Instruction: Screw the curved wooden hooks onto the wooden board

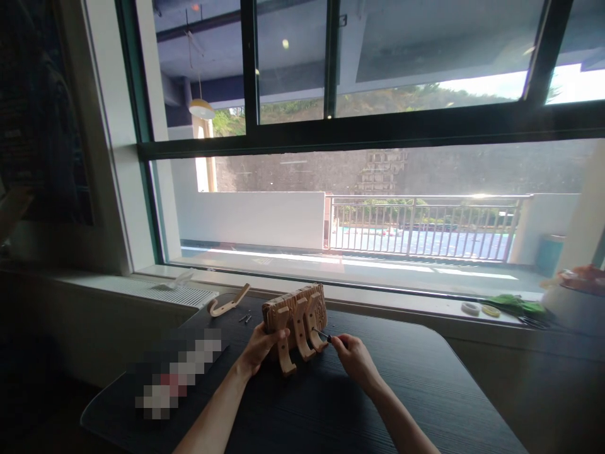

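A carved wooden hook rack (295, 312) stands on edge on the dark table (425, 378), with three wooden hooks fixed to its face. My left hand (259, 350) is closed around the rack's left end and holds it up. A small dark screwdriver (322, 335) sits pinched in my right hand (352, 356), its tip against the rightmost hook. One loose wooden hook (228, 302) lies on the table to the left, with a few small dark screws (244, 318) beside it.
A blurred-out object (177, 372) lies on the table's left part. The window sill carries tape rolls (479, 309) and green material (517, 307) at the right, where another person's hand (583, 276) shows. A white vent grille (165, 291) lies at the left.
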Tool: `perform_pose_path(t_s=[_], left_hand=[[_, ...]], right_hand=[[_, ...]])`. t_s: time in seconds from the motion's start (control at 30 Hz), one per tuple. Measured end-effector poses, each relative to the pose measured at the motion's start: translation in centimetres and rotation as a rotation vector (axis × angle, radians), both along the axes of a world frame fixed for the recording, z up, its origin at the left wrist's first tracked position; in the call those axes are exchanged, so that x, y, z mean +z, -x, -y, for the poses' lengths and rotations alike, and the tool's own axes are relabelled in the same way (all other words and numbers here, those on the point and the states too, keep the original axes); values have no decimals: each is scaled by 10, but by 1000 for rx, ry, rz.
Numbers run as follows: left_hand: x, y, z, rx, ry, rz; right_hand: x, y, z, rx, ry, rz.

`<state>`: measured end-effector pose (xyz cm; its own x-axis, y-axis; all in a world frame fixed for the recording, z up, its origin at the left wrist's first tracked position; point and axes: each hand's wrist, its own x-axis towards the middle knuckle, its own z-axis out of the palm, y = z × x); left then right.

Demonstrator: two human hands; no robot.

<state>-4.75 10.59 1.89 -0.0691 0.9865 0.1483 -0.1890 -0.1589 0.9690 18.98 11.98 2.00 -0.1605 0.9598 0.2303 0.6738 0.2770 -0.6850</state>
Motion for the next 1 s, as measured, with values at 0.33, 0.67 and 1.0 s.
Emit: perform_pose_path(t_s=[0.33,0.67,1.0], left_hand=[[-2,-1,-1,24,14,12],[1,1,1,8,23,2],[-6,3,-3,9,-4,-17]], right_hand=[[11,-6,10,35,-275,294],[3,7,9,-52,-225,100],[6,0,6,-82,-128,102]])
